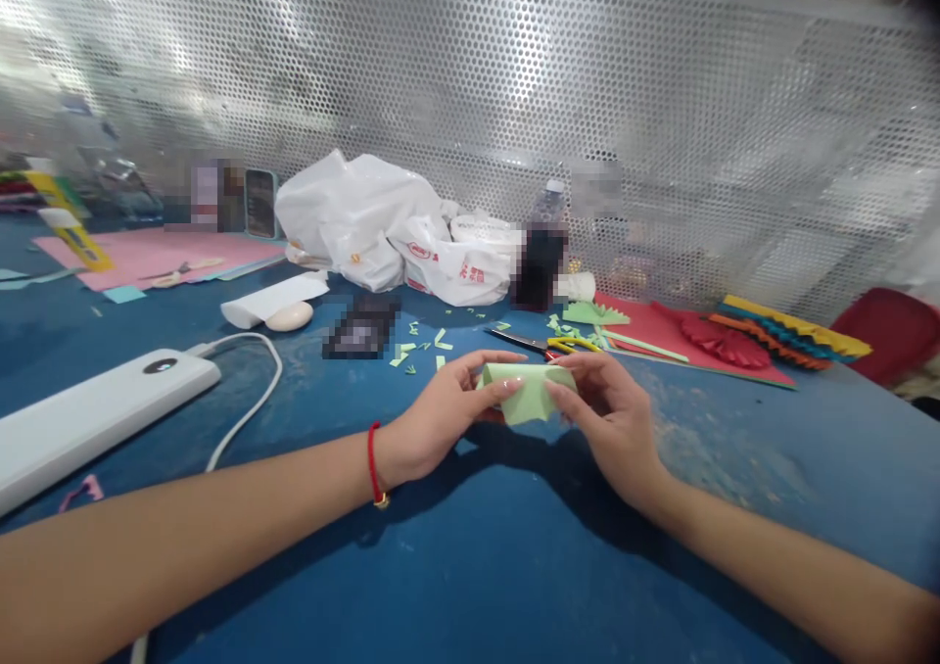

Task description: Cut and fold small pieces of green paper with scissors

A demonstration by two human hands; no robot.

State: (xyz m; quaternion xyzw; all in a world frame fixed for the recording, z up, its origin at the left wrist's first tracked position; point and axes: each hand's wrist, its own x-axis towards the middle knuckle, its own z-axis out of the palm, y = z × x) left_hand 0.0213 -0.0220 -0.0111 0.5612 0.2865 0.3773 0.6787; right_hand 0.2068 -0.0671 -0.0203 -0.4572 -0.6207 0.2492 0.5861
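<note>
Both my hands meet over the blue table around a folded piece of light green paper. My left hand pinches its left end with thumb and fingers; a red string bracelet sits on that wrist. My right hand grips the paper's right end with its fingers curled. The paper is held just above the tabletop. Small green paper scraps lie scattered just beyond my hands.
Yellow-handled scissors lie behind the paper. A white power bank with a cable sits left. White plastic bags, a bottle, pink sheets, red paper with colourful folded fans line the back, before a perforated metal wall.
</note>
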